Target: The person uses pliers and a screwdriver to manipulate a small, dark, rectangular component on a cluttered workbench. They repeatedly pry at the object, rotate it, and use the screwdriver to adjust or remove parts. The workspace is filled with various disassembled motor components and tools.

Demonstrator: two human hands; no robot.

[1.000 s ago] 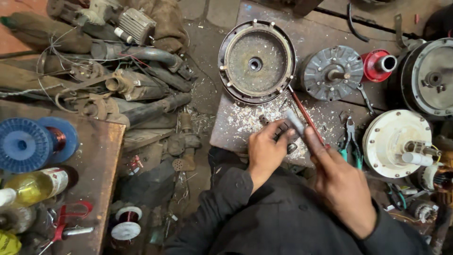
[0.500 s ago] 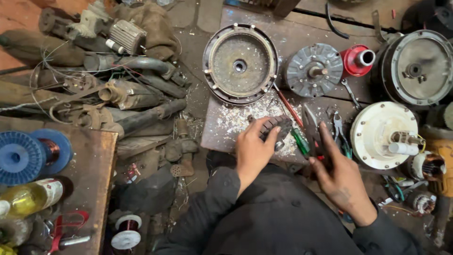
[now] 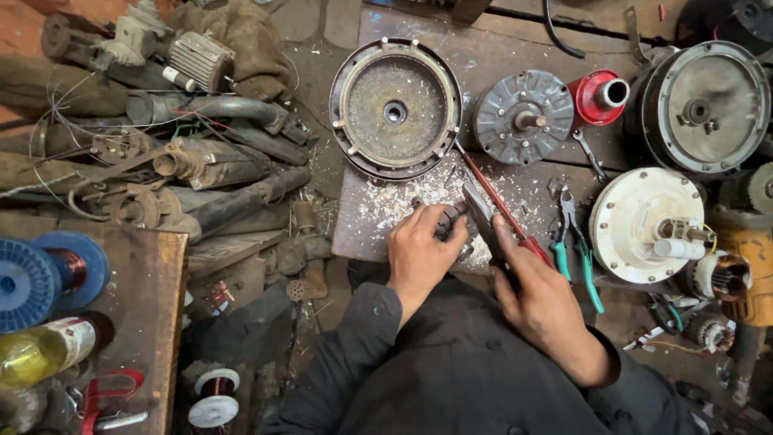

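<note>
My left hand [image 3: 420, 250] has a narrow grip on a small dark part [image 3: 449, 221], mostly hidden under my fingers. My right hand [image 3: 541, 298] holds pliers [image 3: 481, 216], handles covered.

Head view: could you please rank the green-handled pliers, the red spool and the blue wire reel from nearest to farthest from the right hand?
1. Green-handled pliers: just right of the right hand.
2. Red spool: above, on the bench.
3. Blue wire reel: far left.

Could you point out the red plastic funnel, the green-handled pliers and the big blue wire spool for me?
red funnel [image 3: 597, 98], head view, on its red cone wall beside the pale spout.
green-handled pliers [image 3: 585, 266], head view, on one green handle.
blue wire spool [image 3: 20, 283], head view, on its near blue flange.
</note>
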